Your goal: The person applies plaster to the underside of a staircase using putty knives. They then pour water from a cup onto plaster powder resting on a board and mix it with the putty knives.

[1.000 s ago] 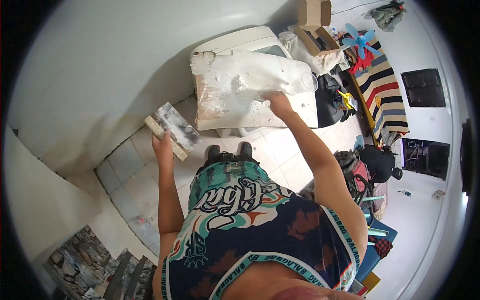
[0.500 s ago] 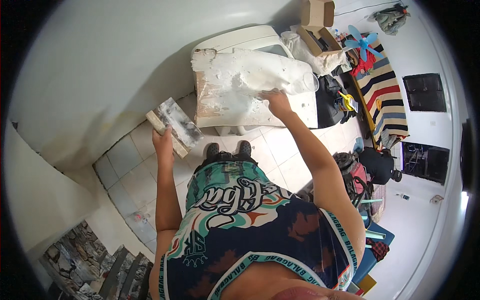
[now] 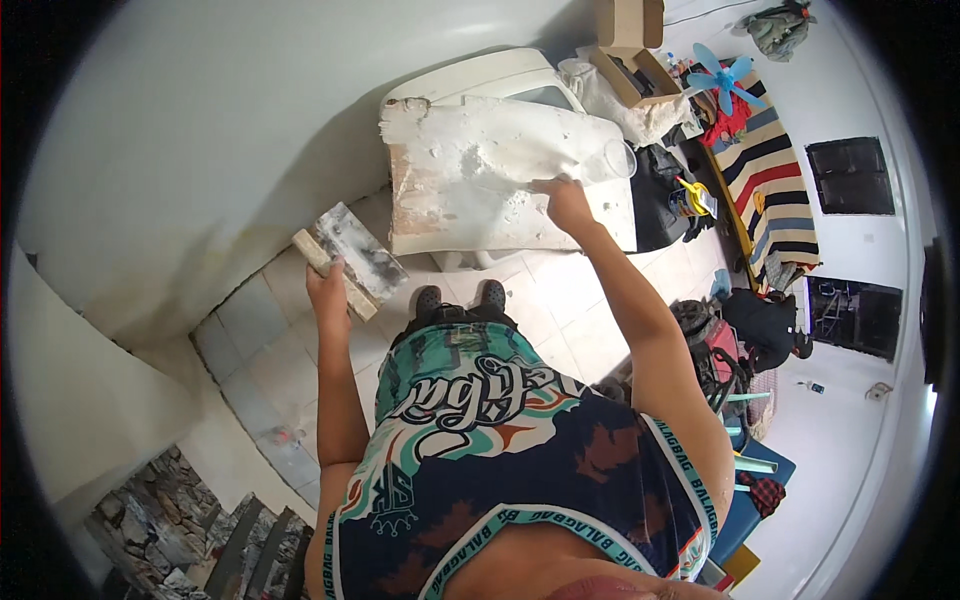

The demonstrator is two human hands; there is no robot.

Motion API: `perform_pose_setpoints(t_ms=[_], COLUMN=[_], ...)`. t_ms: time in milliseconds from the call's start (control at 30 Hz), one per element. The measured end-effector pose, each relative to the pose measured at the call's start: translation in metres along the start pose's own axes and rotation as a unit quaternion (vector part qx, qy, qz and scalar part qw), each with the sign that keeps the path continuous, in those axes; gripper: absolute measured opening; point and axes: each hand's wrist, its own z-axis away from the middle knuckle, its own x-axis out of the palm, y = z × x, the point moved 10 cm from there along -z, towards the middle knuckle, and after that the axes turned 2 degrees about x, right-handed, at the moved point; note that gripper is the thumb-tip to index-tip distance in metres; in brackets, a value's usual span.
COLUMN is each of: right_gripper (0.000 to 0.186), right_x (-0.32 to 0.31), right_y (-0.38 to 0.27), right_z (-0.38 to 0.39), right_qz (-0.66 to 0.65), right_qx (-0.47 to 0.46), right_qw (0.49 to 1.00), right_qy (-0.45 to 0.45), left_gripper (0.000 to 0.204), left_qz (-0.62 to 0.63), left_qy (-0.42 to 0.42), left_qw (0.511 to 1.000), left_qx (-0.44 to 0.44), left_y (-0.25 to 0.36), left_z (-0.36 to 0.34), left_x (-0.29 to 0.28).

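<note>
Your left hand (image 3: 325, 290) grips a plaster-smeared float (image 3: 350, 258), while your right hand (image 3: 563, 203) closes on a tool I cannot make out, over the board (image 3: 480, 185) heaped with white plaster (image 3: 500, 150).

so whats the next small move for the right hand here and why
Probably scoop some white plaster off the board: the right hand already rests in the pile, while the float in the left hand looks almost bare.

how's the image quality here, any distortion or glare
Head view: strong fisheye, with a black rim and the wall edge bending; even, soft light with no harsh glare; the white plaster board looks a bit washed out; the left hand and right hand are fairly sharp.
</note>
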Motion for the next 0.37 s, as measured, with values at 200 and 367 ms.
perform_pose_setpoints(t_ms=[200, 367], right_gripper=[0.046, 0.050], right_x=[-0.016, 0.018], right_y=[-0.008, -0.023], right_z=[0.011, 0.015], right_qz=[-0.057, -0.008], right_qx=[0.007, 0.029], right_qw=[0.996, 0.999], right_qy=[0.069, -0.011], left_gripper=[0.041, 0.045], left_qz=[0.021, 0.039], left_qy=[0.002, -0.039], left_qw=[1.000, 0.998], left_qx=[-0.006, -0.005], left_y=[-0.025, -0.012], left_z=[-0.008, -0.004], left_x=[-0.017, 0.006])
